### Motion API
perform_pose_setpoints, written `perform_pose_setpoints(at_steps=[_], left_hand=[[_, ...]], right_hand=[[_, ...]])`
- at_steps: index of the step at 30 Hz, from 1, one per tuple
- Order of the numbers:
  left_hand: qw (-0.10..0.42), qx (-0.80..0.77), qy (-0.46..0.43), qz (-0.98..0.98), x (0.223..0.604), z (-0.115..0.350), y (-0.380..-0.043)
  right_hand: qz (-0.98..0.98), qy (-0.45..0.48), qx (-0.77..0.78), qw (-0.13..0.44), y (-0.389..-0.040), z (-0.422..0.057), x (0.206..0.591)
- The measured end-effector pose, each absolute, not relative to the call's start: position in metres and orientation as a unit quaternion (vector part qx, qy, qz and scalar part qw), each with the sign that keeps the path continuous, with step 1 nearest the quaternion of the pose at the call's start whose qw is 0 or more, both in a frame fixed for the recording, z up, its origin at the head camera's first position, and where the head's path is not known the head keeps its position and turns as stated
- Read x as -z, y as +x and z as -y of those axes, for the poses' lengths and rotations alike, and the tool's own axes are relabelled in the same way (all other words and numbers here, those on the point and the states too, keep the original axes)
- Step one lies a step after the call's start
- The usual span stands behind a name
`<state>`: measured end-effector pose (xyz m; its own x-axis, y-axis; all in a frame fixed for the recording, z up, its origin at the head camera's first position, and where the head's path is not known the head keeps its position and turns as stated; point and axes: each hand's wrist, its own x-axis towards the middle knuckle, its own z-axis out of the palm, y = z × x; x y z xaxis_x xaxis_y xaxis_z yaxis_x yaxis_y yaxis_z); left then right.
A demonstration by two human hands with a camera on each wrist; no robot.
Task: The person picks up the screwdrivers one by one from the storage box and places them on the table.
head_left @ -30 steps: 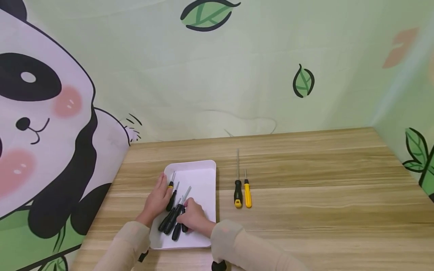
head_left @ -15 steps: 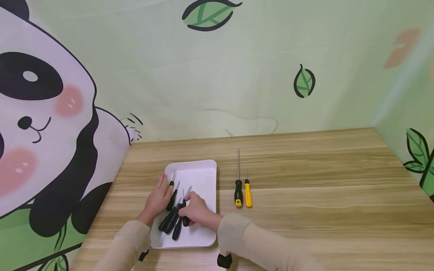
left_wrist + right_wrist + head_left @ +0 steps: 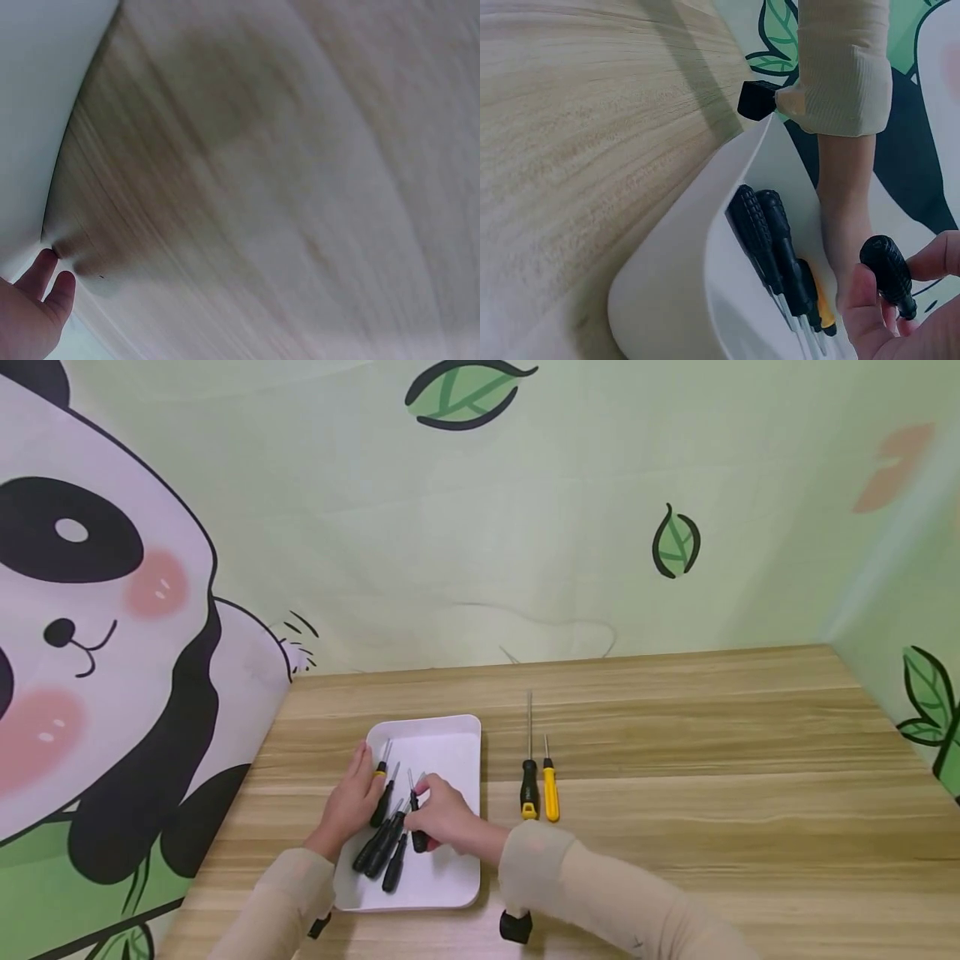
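Note:
A white tray (image 3: 450, 893) lies on the wooden table with several black-handled screwdrivers (image 3: 378, 847) in it. At its left side is a partly hidden screwdriver with a yellow band (image 3: 382, 767). My right hand (image 3: 450, 818) pinches a small black screwdriver (image 3: 417, 840) over the tray, its thin shaft pointing away; in the right wrist view the black handle (image 3: 887, 274) sits between thumb and fingers. My left hand (image 3: 350, 806) rests along the tray's left edge, fingers straight; in the left wrist view its fingers (image 3: 61, 296) reach beside the tray wall.
Right of the tray, a long black-and-yellow screwdriver (image 3: 529, 789) and a shorter yellow one (image 3: 551, 792) lie side by side on the table (image 3: 712, 793). Behind the table stands a printed backdrop (image 3: 525, 527) with a panda and leaves.
My right hand has drawn the small black screwdriver up and to the right, apart from the other handles. The left hand stays at the tray edge.

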<state>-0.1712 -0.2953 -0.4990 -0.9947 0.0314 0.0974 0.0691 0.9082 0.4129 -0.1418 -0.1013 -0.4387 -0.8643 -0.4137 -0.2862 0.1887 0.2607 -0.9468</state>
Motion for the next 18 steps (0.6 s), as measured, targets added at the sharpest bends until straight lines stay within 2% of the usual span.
perform_pose_setpoints(at_steps=[8, 18], left_hand=[[0.050, 0.213, -0.028, 0.975, 0.498, 0.295, -0.171], [0.042, 0.217, -0.028, 0.975, 0.499, 0.295, -0.171]], right_hand=[[-0.740, -0.094, 0.615, 0.256, -0.151, 0.087, 0.428], [-0.712, -0.110, 0.629, 0.292, -0.160, 0.068, 0.421]])
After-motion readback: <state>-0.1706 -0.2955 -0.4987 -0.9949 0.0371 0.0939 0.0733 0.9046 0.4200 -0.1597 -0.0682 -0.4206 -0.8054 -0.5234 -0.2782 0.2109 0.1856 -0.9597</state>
